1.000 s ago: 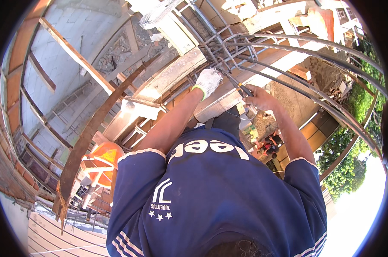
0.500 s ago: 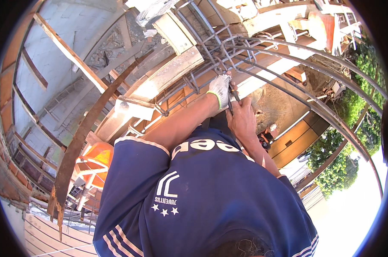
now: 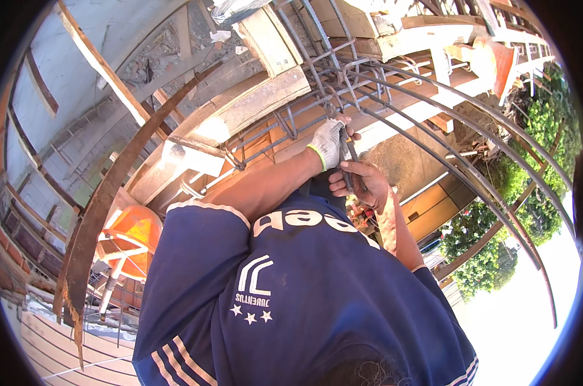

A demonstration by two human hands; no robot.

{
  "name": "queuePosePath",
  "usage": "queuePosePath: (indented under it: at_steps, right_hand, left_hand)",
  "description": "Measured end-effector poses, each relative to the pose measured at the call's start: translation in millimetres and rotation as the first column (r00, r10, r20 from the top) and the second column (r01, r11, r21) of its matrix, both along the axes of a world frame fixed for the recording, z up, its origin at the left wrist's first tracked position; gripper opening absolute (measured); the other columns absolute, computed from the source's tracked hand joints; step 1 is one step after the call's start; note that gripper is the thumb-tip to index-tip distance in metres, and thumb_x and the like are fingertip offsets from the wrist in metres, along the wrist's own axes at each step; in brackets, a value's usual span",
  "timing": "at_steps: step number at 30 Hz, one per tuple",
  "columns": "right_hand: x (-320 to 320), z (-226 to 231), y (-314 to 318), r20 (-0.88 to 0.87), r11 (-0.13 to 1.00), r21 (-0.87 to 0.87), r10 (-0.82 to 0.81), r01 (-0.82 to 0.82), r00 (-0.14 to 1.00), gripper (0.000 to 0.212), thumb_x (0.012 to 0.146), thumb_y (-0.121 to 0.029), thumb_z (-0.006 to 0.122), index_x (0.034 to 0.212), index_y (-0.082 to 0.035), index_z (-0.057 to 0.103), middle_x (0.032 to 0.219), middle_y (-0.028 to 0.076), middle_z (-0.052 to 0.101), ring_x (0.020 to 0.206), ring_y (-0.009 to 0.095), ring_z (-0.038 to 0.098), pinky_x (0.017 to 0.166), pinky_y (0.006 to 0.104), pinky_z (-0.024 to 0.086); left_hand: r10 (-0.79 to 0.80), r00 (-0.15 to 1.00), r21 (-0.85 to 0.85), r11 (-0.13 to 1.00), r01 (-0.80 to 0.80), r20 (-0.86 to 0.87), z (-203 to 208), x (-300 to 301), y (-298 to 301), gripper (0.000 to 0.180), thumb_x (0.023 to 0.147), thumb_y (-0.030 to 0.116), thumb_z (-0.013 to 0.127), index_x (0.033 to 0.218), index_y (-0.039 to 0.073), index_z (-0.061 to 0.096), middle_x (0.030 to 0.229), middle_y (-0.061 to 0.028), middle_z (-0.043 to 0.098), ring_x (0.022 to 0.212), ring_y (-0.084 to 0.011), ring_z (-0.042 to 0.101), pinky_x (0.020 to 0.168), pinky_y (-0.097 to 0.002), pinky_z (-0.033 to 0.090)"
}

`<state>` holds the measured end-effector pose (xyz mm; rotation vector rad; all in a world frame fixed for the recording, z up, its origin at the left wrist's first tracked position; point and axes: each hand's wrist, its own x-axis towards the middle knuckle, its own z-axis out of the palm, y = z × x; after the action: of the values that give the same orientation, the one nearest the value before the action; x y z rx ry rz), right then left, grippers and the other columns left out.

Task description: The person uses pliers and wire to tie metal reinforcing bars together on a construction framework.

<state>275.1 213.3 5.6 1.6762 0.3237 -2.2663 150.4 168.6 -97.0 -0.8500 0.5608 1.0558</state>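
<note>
My left hand (image 3: 328, 143), in a pale knit glove with a bright green cuff, is closed around the upper end of dark metal pincers (image 3: 350, 154). Its fingers cover the tool's jaws, so whether wire is in them cannot be seen. Bare and lower down, my right hand (image 3: 367, 184) grips the handle end. Just beyond the glove lies a cage of steel reinforcing bars (image 3: 330, 90) with bent stirrups, where several bars cross. Both forearms reach up past my dark blue shirt (image 3: 330, 289).
Long bars (image 3: 471, 128) curve away rightward. Timber formwork (image 3: 259, 106) borders the cage on the left, beside a long brown plank (image 3: 121, 186). An orange plastic chair (image 3: 137, 238) stands lower left, and another orange object (image 3: 500, 64) upper right. Green foliage (image 3: 491, 257) is at right.
My right hand has dropped lower and turned, its fingers now curled around the handles. The gloved hand has shifted slightly down from the bar crossing. The whole view has tilted a little.
</note>
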Motion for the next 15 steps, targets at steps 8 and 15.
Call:
queuePosePath:
  at_steps: [8,15]
  right_hand:
    - [-41.3,30.8,-13.1,0.805,-0.049,0.152,0.585,-0.987,0.095,0.051,0.081,-0.030,0.072,0.111,0.003,0.048,0.094,0.027,0.064,0.082,0.046,0.066,0.075,0.0533,0.052]
    - [-8.6,16.3,-25.9,0.291,0.926,0.342,0.058,-0.161,0.955,0.049,0.084,-0.023,0.073,0.117,0.000,0.046,0.098,0.018,0.061,0.074,0.030,0.069,0.050,0.0369,0.053]
  left_hand:
    - [-0.055,0.996,-0.234,0.972,0.037,-0.071,30.0,-11.0,21.7,0.027,0.087,0.033,0.069,0.087,0.010,0.055,0.070,-0.0076,0.055,0.071,-0.0284,0.064,0.064,-0.0419,0.053]
    - [-0.012,0.999,-0.036,0.999,0.011,-0.039,-8.8,10.0,0.5,0.021,0.086,0.024,0.070,0.088,0.010,0.055,0.068,-0.0045,0.051,0.060,-0.0188,0.055,0.055,-0.0354,0.049]
